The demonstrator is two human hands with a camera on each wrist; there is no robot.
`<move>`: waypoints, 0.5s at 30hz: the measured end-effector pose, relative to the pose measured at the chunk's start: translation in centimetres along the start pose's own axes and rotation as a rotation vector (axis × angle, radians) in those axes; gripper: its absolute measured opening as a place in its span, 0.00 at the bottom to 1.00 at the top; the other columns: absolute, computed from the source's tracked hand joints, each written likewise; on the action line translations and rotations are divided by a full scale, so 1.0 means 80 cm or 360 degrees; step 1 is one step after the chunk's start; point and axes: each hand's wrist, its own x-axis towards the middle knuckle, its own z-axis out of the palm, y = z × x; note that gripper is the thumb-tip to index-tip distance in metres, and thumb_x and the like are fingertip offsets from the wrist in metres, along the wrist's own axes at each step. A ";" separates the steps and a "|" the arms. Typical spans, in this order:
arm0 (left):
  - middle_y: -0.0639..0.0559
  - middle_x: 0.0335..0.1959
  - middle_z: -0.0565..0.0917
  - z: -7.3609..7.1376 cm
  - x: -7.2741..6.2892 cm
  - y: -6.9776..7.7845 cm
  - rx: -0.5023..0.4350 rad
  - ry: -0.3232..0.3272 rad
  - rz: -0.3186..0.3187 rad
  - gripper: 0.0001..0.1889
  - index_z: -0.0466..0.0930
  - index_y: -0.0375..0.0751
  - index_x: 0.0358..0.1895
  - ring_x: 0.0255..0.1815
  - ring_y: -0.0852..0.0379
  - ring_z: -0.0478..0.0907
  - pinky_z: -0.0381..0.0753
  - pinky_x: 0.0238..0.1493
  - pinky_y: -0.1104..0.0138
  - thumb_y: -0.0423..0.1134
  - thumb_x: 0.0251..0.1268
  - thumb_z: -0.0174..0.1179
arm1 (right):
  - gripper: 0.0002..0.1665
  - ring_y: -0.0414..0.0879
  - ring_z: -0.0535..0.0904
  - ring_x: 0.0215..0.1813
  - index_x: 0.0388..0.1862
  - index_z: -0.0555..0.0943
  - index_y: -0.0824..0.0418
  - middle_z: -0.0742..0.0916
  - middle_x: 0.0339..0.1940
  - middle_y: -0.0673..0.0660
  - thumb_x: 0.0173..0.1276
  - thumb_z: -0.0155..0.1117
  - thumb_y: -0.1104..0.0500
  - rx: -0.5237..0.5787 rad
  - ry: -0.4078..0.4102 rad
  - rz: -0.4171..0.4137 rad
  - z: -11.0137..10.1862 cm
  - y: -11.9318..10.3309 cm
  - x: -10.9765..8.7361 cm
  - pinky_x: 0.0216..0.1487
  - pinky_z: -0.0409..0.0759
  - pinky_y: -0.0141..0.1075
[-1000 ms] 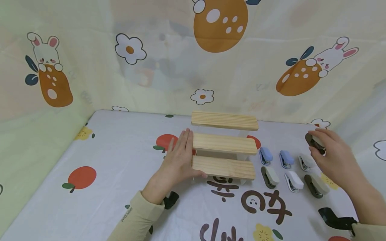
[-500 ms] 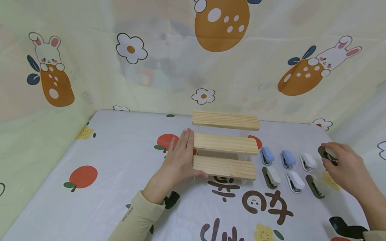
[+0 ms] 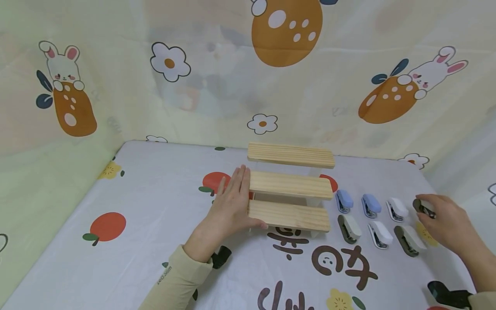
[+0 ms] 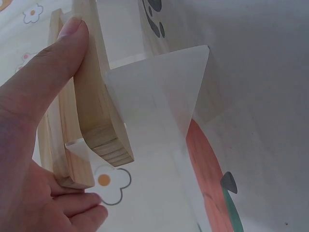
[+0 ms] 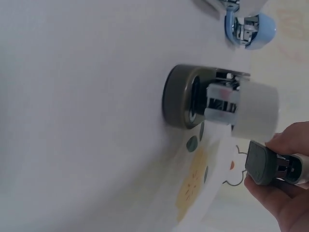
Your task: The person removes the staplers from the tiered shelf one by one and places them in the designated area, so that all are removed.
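In the head view my left hand lies with straight fingers along the left end of a three-tier wooden rack. Its thumb touches the front plank, which the left wrist view shows from the side with a translucent support panel. On the right, my right hand pinches a small dark grey stapler with a pale top between thumb and fingers. That stapler is at the right of two short rows of mini staplers. A dark-based stapler with a pale top stands close by in the right wrist view.
Two blue staplers, two white staplers and a grey stapler stand right of the rack on a printed white cloth. A patterned curtain rises behind the table.
My right hand has moved right and toward me with the stapler, mostly in the first half second. The left hand keeps its place on the rack.
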 end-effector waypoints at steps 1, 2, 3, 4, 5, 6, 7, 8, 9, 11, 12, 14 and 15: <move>0.41 0.82 0.47 0.000 0.000 0.000 0.0005 0.0001 0.0002 0.76 0.40 0.33 0.79 0.83 0.46 0.44 0.46 0.80 0.44 0.67 0.31 0.79 | 0.30 0.82 0.60 0.60 0.62 0.64 0.81 0.64 0.61 0.87 0.63 0.60 0.72 -0.0003 -0.0007 0.0003 0.001 0.002 0.000 0.54 0.67 0.74; 0.41 0.82 0.46 0.000 0.000 0.000 0.0008 -0.0002 0.0003 0.76 0.40 0.33 0.79 0.83 0.46 0.44 0.46 0.80 0.44 0.67 0.31 0.78 | 0.30 0.82 0.60 0.60 0.62 0.64 0.81 0.64 0.61 0.87 0.63 0.60 0.72 -0.0011 -0.0016 0.0006 0.002 0.004 0.001 0.54 0.67 0.74; 0.41 0.82 0.46 0.000 0.000 0.001 0.0010 -0.0006 0.0003 0.76 0.40 0.33 0.80 0.83 0.46 0.44 0.46 0.80 0.45 0.67 0.32 0.78 | 0.30 0.82 0.60 0.60 0.62 0.64 0.81 0.64 0.61 0.87 0.62 0.61 0.72 -0.0020 -0.0021 0.0007 0.003 0.007 0.001 0.54 0.67 0.74; 0.41 0.82 0.46 0.000 0.001 0.001 0.0015 -0.0006 0.0004 0.76 0.40 0.33 0.80 0.83 0.46 0.44 0.46 0.80 0.45 0.67 0.32 0.78 | 0.30 0.82 0.60 0.60 0.62 0.64 0.81 0.65 0.61 0.87 0.62 0.61 0.72 -0.0027 -0.0028 0.0005 0.003 0.009 0.002 0.54 0.67 0.74; 0.41 0.82 0.46 0.000 0.001 0.001 0.0016 -0.0010 0.0003 0.76 0.39 0.33 0.80 0.83 0.46 0.44 0.46 0.80 0.45 0.67 0.32 0.78 | 0.30 0.82 0.61 0.59 0.61 0.64 0.81 0.65 0.60 0.87 0.62 0.61 0.72 -0.0032 -0.0038 0.0006 0.004 0.011 0.003 0.53 0.67 0.74; 0.41 0.82 0.46 0.000 0.001 0.001 0.0018 -0.0012 0.0001 0.76 0.39 0.33 0.80 0.83 0.46 0.44 0.46 0.80 0.45 0.67 0.32 0.78 | 0.30 0.82 0.61 0.59 0.61 0.65 0.81 0.65 0.60 0.87 0.61 0.61 0.72 -0.0039 -0.0049 0.0005 0.005 0.014 0.003 0.53 0.67 0.74; 0.41 0.82 0.46 0.001 0.001 0.001 0.0021 -0.0012 0.0001 0.76 0.39 0.33 0.80 0.83 0.47 0.44 0.46 0.80 0.45 0.68 0.31 0.78 | 0.30 0.82 0.61 0.59 0.61 0.65 0.82 0.65 0.59 0.87 0.61 0.61 0.72 -0.0043 -0.0059 0.0003 0.006 0.016 0.005 0.53 0.68 0.74; 0.41 0.82 0.46 0.001 0.001 0.001 0.0022 -0.0014 0.0000 0.76 0.39 0.33 0.80 0.83 0.47 0.43 0.46 0.80 0.45 0.68 0.31 0.78 | 0.30 0.82 0.61 0.59 0.61 0.64 0.81 0.65 0.59 0.87 0.61 0.61 0.72 -0.0044 -0.0079 0.0008 0.006 0.018 0.006 0.53 0.68 0.74; 0.41 0.82 0.46 0.001 0.001 0.001 0.0024 -0.0012 0.0001 0.76 0.39 0.33 0.80 0.83 0.47 0.44 0.46 0.80 0.45 0.68 0.31 0.78 | 0.30 0.82 0.61 0.58 0.61 0.64 0.81 0.65 0.59 0.87 0.61 0.62 0.72 -0.0047 -0.0093 0.0010 0.007 0.020 0.007 0.53 0.68 0.74; 0.41 0.82 0.46 0.001 0.001 0.001 0.0021 -0.0011 0.0003 0.76 0.39 0.33 0.80 0.83 0.46 0.44 0.46 0.80 0.45 0.68 0.31 0.78 | 0.30 0.82 0.60 0.58 0.61 0.64 0.81 0.65 0.59 0.87 0.61 0.61 0.71 -0.0045 -0.0131 0.0023 0.008 0.024 0.010 0.52 0.68 0.74; 0.41 0.82 0.46 0.001 0.001 0.001 0.0020 -0.0009 0.0005 0.76 0.39 0.33 0.80 0.83 0.46 0.44 0.46 0.80 0.45 0.68 0.31 0.78 | 0.31 0.82 0.60 0.58 0.61 0.64 0.81 0.65 0.59 0.87 0.61 0.62 0.71 -0.0044 -0.0158 0.0026 0.008 0.026 0.012 0.53 0.68 0.74; 0.40 0.82 0.46 0.001 0.000 0.001 0.0018 -0.0010 0.0008 0.76 0.39 0.33 0.80 0.83 0.46 0.44 0.46 0.80 0.44 0.68 0.31 0.78 | 0.31 0.82 0.59 0.59 0.61 0.64 0.82 0.65 0.59 0.87 0.62 0.62 0.70 -0.0037 -0.0214 0.0028 0.009 0.029 0.015 0.53 0.67 0.74; 0.40 0.82 0.46 0.001 0.000 0.002 0.0018 -0.0011 0.0009 0.76 0.40 0.33 0.79 0.83 0.46 0.44 0.46 0.80 0.44 0.67 0.31 0.78 | 0.30 0.82 0.59 0.58 0.60 0.64 0.82 0.66 0.59 0.87 0.62 0.61 0.71 -0.0039 -0.0229 0.0031 0.010 0.031 0.016 0.53 0.67 0.74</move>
